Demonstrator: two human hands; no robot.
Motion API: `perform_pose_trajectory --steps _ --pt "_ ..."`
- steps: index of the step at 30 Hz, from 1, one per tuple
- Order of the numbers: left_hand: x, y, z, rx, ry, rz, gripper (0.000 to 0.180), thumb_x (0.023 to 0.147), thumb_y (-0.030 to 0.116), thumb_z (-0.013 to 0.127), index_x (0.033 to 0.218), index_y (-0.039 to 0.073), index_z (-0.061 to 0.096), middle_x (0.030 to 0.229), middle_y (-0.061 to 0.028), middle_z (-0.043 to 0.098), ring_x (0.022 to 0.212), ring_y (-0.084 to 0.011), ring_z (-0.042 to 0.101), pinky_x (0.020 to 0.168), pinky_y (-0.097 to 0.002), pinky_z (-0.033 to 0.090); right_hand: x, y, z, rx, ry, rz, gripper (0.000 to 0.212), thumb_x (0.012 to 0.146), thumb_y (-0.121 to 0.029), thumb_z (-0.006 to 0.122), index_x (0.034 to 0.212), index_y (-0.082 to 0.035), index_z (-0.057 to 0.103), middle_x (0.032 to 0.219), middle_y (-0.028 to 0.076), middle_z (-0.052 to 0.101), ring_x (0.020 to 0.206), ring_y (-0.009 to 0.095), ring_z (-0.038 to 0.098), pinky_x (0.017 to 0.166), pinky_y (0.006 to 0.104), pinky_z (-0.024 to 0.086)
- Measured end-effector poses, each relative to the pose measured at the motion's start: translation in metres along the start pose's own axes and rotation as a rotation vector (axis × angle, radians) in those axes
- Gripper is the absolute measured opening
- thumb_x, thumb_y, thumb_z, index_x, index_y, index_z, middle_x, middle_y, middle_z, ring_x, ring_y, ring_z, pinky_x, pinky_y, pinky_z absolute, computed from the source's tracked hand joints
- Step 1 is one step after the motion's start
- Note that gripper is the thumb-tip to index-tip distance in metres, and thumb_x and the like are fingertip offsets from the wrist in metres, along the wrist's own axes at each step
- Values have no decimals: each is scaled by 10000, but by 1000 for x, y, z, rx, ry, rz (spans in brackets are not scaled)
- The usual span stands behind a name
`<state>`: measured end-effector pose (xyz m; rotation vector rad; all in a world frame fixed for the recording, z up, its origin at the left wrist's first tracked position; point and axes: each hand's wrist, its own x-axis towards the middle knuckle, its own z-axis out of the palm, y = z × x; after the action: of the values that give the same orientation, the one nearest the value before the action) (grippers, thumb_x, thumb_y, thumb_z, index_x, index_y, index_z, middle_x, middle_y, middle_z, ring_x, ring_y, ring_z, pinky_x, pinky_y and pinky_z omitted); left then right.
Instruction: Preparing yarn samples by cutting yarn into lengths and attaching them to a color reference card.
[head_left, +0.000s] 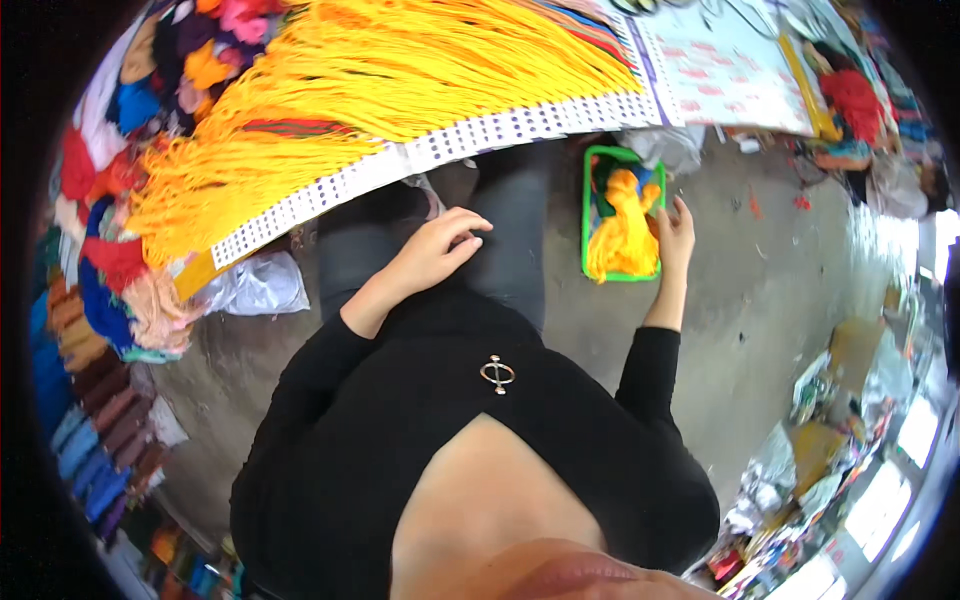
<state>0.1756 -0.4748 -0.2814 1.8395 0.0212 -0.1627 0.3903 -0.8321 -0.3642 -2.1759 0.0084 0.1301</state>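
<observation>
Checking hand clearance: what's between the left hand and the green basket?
Head view: from the left hand to the green basket, the dark right trouser leg, then grey floor.

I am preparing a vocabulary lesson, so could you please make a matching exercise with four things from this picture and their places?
Things:
1. left hand
2. right hand
3. loose bright yellow yarn bundle
4. long white strip with dark dots

Places:
A. inside the green rectangular plastic basket
B. along the near side of the long yellow strands
C. over the dark grey trousers
D. at the basket's right side

Pairs: 1-C; 2-D; 3-A; 4-B
</observation>
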Motion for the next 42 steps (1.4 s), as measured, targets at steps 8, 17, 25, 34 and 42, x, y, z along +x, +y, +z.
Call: perform_pose_trajectory --steps 8,17,25,34,42 --pt "-11 -3 -41 44 142 -25 187 850 115 537 1004 15 577 953 -99 559 840 -201 576 754 -296 459 -15 -91 56 317 -121 -176 288 886 -76 545 1159 14 520 1064 102 602 960 137 573 853 251 452" --pt "-49 -25 -106 1 426 -66 200 845 130 542 1008 25 589 908 -105 563 799 -198 570 724 -284 457 -69 -229 193 201 -558 -512 198 860 -115 584 1018 2 599 915 103 658 841 136 611 763 242 467" --pt "-111 -49 -155 82 680 -94 195 848 134 550 995 17 603 929 -123 592 864 -246 580 755 -300 458 -112 -286 280 175 -817 -601 170 857 -104 580 972 17 616 860 119 654 794 174 621 725 270 473" --pt "-219 -98 -292 200 1097 -247 244 856 186 566 1065 68 611 1047 -100 583 978 -206 563 836 -299 454 -113 -259 324 320 -867 -337 149 886 -83 530 978 19 587 752 30 599 585 59 509 516 184 405" --pt "-358 -117 -591 1152 1681 -386 363 813 325 543 1083 91 607 982 -216 608 906 -343 591 778 -407 473 -111 -252 335 187 -828 -424 145 880 -77 536 985 14 578 820 42 621 666 69 554 578 181 439"
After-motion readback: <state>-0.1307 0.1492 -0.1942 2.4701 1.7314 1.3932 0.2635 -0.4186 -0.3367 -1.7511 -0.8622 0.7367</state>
